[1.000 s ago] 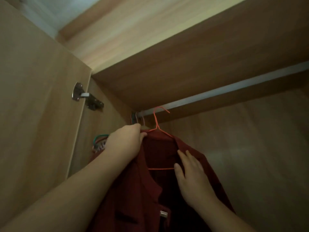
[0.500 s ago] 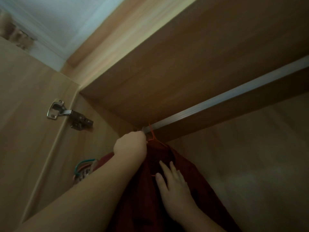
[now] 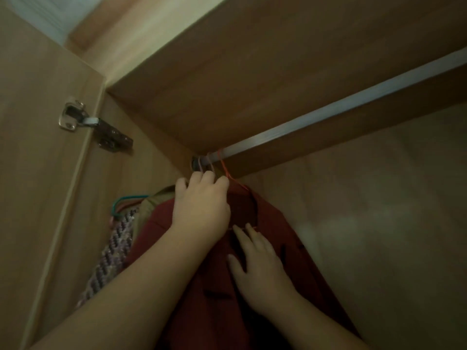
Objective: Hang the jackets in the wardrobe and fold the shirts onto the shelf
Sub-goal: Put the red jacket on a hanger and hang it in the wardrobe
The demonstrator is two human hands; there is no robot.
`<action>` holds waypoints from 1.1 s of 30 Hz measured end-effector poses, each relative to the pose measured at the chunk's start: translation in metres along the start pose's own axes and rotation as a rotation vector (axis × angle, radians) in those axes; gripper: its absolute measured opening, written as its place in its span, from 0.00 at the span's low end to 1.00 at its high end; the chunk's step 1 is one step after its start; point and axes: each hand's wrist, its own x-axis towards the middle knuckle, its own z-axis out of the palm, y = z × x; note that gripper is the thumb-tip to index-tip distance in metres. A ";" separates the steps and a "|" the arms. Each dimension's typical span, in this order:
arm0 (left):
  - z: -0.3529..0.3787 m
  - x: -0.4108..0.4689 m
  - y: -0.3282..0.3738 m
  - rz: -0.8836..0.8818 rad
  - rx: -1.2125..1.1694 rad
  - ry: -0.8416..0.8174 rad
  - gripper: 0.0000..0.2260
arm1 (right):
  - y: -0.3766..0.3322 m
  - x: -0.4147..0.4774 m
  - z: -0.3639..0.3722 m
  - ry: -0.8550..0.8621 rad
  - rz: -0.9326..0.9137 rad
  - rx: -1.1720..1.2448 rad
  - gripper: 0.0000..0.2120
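Observation:
A dark red jacket point(image 3: 283, 223) hangs on an orange wire hanger point(image 3: 223, 164) whose hook sits over the silver wardrobe rail point(image 3: 328, 114), near the rail's left end. My left hand point(image 3: 202, 205) is raised at the jacket's collar just under the rail, its fingers curled around the neck of the hanger. My right hand point(image 3: 257, 263) lies flat against the jacket's front, fingers straight and spread. The lower part of the jacket runs out of view below.
Left of the red jacket hang other garments: a beige one point(image 3: 156, 198) and a purple knitted one point(image 3: 113, 251) on a green hanger point(image 3: 126, 199). The wardrobe door point(image 3: 38, 173) with its metal hinge point(image 3: 75, 117) stands open at left. A wooden shelf point(image 3: 252, 72) lies above the rail.
The hanger's hook went up from just below the rail and now sits over it. My left hand rose with it; my right hand stayed flat on the jacket's front.

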 end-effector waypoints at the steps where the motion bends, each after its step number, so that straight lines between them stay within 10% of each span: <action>1: -0.003 -0.010 0.006 0.020 -0.064 -0.017 0.15 | 0.006 -0.008 -0.009 0.000 0.006 -0.048 0.30; 17: -0.075 -0.241 0.183 0.147 -0.896 -0.380 0.28 | 0.009 -0.294 -0.212 0.056 0.460 -0.783 0.30; 33: -0.536 -0.571 0.282 0.882 -1.753 -0.658 0.28 | -0.399 -0.778 -0.420 -0.095 1.143 -1.159 0.32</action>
